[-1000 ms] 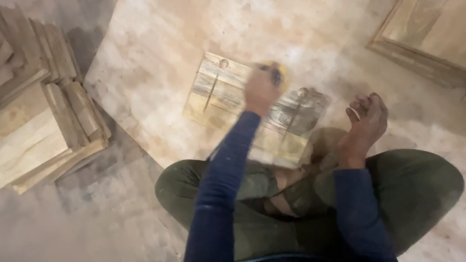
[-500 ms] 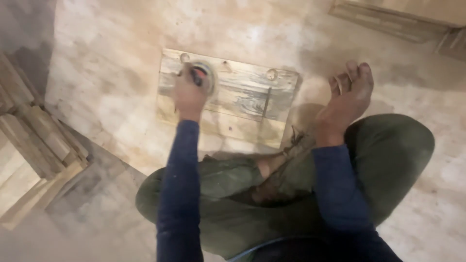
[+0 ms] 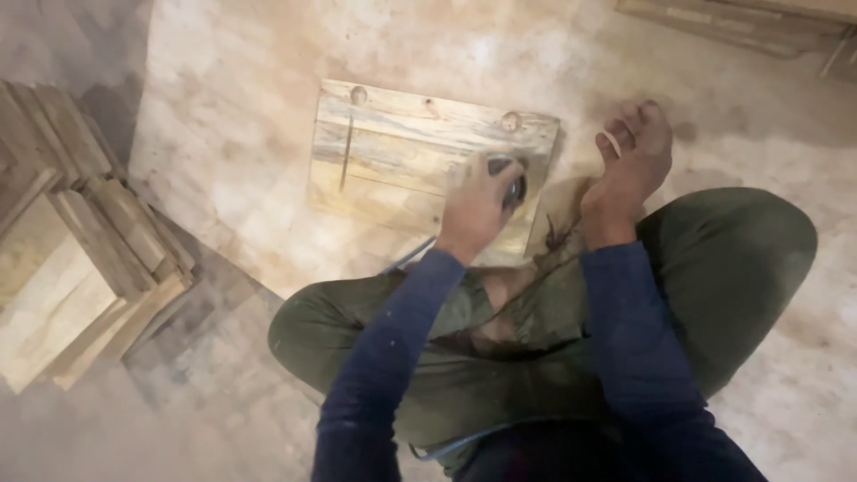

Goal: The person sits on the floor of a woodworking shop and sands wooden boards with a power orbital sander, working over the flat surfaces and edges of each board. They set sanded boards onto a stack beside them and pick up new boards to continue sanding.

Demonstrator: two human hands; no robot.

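Sliding back across the wooden board [image 3: 420, 161], the left hand [image 3: 478, 210] now sits at the board's near right corner, where half a second ago it was up at the far left end and a second ago over on the right again. That back-and-forth reads to me as rubbing or sanding strokes along the surface. The hand is closed over a small dark tool [image 3: 511, 183], fingers wrapped down around it, pressing it flat to the wood; what kind of tool I cannot tell, as the hand hides most of it. A thin cord [image 3: 406, 261] trails from under the wrist toward the person's lap.

Just right of that hand, the right hand [image 3: 629, 170] rests on the floor beside the board, fingers loosely curled, gripping nothing I can make out, much as it lay before. Below both hands are the person's crossed legs in green trousers [image 3: 741, 268]. Well off to the left of the working hand lies a stack of wooden panels [image 3: 80, 259], and the dusty floor [image 3: 232, 134] spreads all around.
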